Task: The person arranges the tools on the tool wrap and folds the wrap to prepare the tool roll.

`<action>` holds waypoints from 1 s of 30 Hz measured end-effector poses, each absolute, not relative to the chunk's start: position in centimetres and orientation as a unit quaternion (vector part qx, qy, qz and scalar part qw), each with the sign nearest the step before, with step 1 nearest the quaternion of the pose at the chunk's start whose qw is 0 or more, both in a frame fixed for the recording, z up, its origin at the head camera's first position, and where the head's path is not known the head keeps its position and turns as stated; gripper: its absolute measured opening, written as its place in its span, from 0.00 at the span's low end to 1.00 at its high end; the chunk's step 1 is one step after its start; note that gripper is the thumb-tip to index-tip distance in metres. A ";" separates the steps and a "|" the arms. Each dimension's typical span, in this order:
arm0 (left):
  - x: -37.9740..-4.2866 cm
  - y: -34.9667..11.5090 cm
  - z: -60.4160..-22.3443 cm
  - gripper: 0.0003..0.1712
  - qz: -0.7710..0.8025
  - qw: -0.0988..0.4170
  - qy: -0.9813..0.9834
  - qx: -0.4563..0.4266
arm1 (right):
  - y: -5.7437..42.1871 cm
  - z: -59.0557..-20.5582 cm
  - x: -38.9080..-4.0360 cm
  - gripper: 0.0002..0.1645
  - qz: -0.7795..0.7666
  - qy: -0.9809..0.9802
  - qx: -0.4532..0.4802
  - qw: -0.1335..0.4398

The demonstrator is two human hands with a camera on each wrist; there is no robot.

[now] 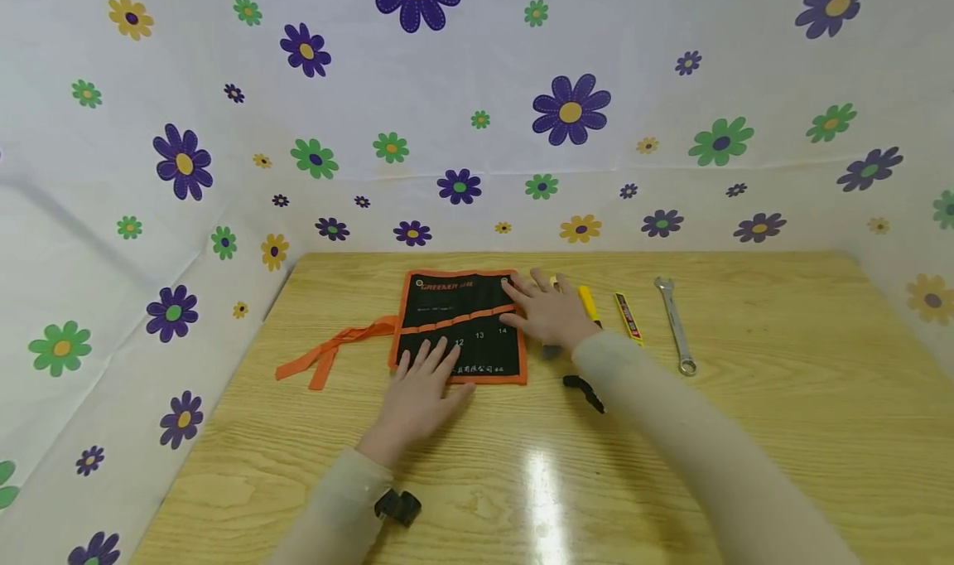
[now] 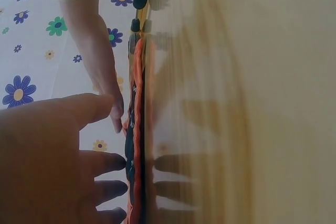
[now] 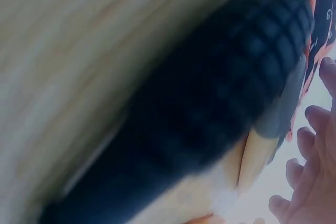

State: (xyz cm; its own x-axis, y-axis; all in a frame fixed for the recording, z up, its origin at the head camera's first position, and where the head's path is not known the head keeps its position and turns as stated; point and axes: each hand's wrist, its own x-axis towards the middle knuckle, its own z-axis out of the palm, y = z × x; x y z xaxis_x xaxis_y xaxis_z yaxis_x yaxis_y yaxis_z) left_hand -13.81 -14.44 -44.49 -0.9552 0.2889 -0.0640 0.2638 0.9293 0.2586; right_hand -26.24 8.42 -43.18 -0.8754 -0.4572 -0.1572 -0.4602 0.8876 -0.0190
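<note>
A black tool pouch (image 1: 462, 300) with orange edging lies flat on the table, orange ties (image 1: 328, 350) trailing to its left. My left hand (image 1: 417, 395) rests its spread fingertips on the pouch's lower left part. From the right, my right hand (image 1: 547, 310) reaches over the pouch's upper right edge, its fingers extended; neither hand grips anything. In the left wrist view the pouch (image 2: 137, 129) appears edge-on beneath the left fingertips. A black textured handle (image 3: 226, 77) fills much of the right wrist view, nearer than the right hand (image 3: 315, 171).
Right of the right hand lie a yellow-handled tool (image 1: 588, 301), a narrow yellow-edged pack (image 1: 628, 316) and a combination wrench (image 1: 674, 325). A grey piece (image 1: 551, 351) shows partly below that hand. Flower-printed cloth (image 1: 507, 142) hangs behind the table.
</note>
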 end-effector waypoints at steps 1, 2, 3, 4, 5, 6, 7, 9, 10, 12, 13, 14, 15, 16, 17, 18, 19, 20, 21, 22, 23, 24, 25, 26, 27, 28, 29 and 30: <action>-13.8 -14.3 -44.5 0.41 0.126 0.051 0.980 0.142 | 8.3 -43.3 -26.3 0.43 0.014 0.968 -0.237 0.081; -13.8 -14.2 -44.5 0.41 0.129 0.055 0.980 0.141 | 8.1 -43.4 -26.4 0.43 0.017 0.968 -0.236 0.084; -13.8 -14.1 -44.5 0.41 0.129 0.058 0.980 0.141 | 8.0 -43.4 -26.4 0.43 0.024 0.968 -0.235 0.086; -13.8 -14.1 -44.5 0.41 0.130 0.062 0.980 0.140 | 7.8 -43.5 -26.4 0.43 0.028 0.967 -0.236 0.088; -13.8 -14.0 -44.5 0.41 0.130 0.065 0.980 0.140 | 7.7 -43.5 -26.4 0.43 0.031 0.967 -0.237 0.090; -13.8 -13.9 -44.4 0.41 0.131 0.068 0.979 0.139 | 7.7 -43.6 -26.4 0.43 0.036 0.966 -0.240 0.091; -13.7 -13.9 -44.4 0.40 0.129 0.073 0.979 0.138 | 7.6 -43.6 -26.4 0.42 0.039 0.965 -0.244 0.092; -13.7 -13.8 -44.3 0.40 0.125 0.077 0.980 0.137 | 7.5 -43.7 -26.3 0.42 0.046 0.962 -0.252 0.095; -13.7 -13.8 -44.2 0.40 0.125 0.078 0.980 0.136 | 7.5 -43.8 -26.3 0.42 0.046 0.961 -0.255 0.095; -13.7 -13.8 -44.3 0.40 0.123 0.080 0.980 0.136 | 7.4 -43.9 -26.3 0.41 0.049 0.960 -0.257 0.096; -13.7 -13.8 -44.3 0.39 0.122 0.080 0.980 0.136 | 7.4 -44.0 -26.3 0.41 0.050 0.960 -0.256 0.098; -13.7 -13.8 -44.3 0.40 0.123 0.080 0.980 0.136 | 7.4 -44.1 -26.4 0.41 0.050 0.961 -0.255 0.100; -13.7 -13.9 -44.4 0.40 0.123 0.080 0.980 0.136 | 7.4 -44.1 -26.4 0.41 0.050 0.961 -0.254 0.101; -13.7 -13.9 -44.4 0.40 0.121 0.080 0.980 0.136 | 7.4 -44.2 -26.4 0.41 0.050 0.961 -0.253 0.102; -13.7 -13.9 -44.5 0.40 0.120 0.080 0.980 0.137 | 7.4 -44.2 -26.4 0.41 0.050 0.961 -0.253 0.103; -13.7 -13.9 -44.6 0.40 0.120 0.080 0.980 0.138 | 7.4 -44.2 -26.4 0.41 0.050 0.961 -0.253 0.103; -13.8 -14.0 -44.6 0.40 0.118 0.081 0.980 0.139 | 7.4 -44.3 -26.4 0.41 0.052 0.961 -0.253 0.103; -13.8 -14.0 -44.7 0.40 0.117 0.082 0.980 0.140 | 7.4 -44.3 -26.4 0.41 0.053 0.960 -0.253 0.103; -13.8 -14.0 -44.7 0.40 0.115 0.082 0.980 0.141 | 7.4 -44.3 -26.3 0.41 0.053 0.960 -0.254 0.103; -13.8 -14.1 -44.7 0.39 0.115 0.083 0.980 0.141 | 7.4 -44.2 -26.3 0.41 0.054 0.960 -0.254 0.103; -13.9 -14.1 -44.6 0.39 0.115 0.083 0.980 0.142 | 7.4 -44.2 -26.2 0.41 0.053 0.960 -0.255 0.104; -13.9 -14.2 -44.6 0.39 0.115 0.083 0.980 0.142 | 7.4 -44.1 -26.1 0.41 0.052 0.960 -0.255 0.106; -13.9 -14.2 -44.5 0.39 0.115 0.084 0.980 0.142 | 7.4 -44.1 -26.0 0.41 0.050 0.959 -0.256 0.108; -13.9 -14.3 -44.5 0.39 0.115 0.084 0.980 0.142 | 7.4 -44.0 -26.0 0.41 0.048 0.959 -0.258 0.109; -14.0 -14.4 -44.4 0.39 0.115 0.085 0.980 0.140 | 7.4 -44.0 -25.9 0.41 0.046 0.958 -0.259 0.111; -14.0 -14.5 -44.4 0.39 0.114 0.087 0.980 0.139 | 7.5 -44.0 -25.8 0.41 0.044 0.958 -0.261 0.111; -14.0 -14.5 -44.4 0.39 0.112 0.090 0.980 0.136 | 7.5 -44.0 -25.8 0.41 0.043 0.957 -0.264 0.112; -14.1 -14.6 -44.5 0.39 0.112 0.090 0.980 0.135 | 7.5 -44.0 -25.7 0.42 0.043 0.957 -0.265 0.113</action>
State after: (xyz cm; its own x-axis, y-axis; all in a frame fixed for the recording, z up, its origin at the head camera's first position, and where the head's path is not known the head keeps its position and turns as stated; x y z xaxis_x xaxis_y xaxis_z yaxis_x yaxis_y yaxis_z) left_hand -14.09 -14.65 -44.46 -0.9472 0.2849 -0.1472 0.2444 0.9385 0.2438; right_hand -25.68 7.52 -43.97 -0.8337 -0.4977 -0.2391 -0.5170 0.8557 0.0215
